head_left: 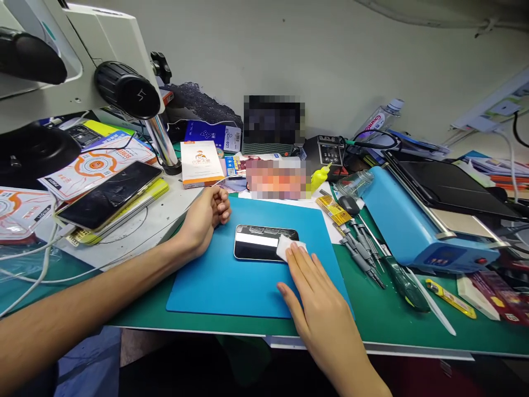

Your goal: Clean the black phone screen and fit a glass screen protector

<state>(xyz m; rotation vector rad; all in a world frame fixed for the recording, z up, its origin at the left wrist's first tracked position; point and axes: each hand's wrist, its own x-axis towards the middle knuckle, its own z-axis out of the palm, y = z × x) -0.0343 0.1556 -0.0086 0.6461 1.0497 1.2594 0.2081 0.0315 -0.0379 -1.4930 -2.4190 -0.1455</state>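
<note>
A phone (256,243) lies face up on a blue mat (223,286), its dark glossy screen showing a bright reflection. On the phone's right end, the outstretched fingers of my right hand (316,295) press a folded white wipe (285,245) against the glass. The thumb stands apart from the other fingers. My left hand (206,218) rests at the mat's upper left edge, its fingers loosely curled and nothing visible in them. It does not touch the phone.
A microscope (107,60) looms at left, near another phone (111,196) on a box. Several screwdrivers (359,248), a blue machine (405,226) and a yellow cutter (450,298) lie right. Boxes, a yellow bottle (320,177) and a plastic bottle (378,118) line the back.
</note>
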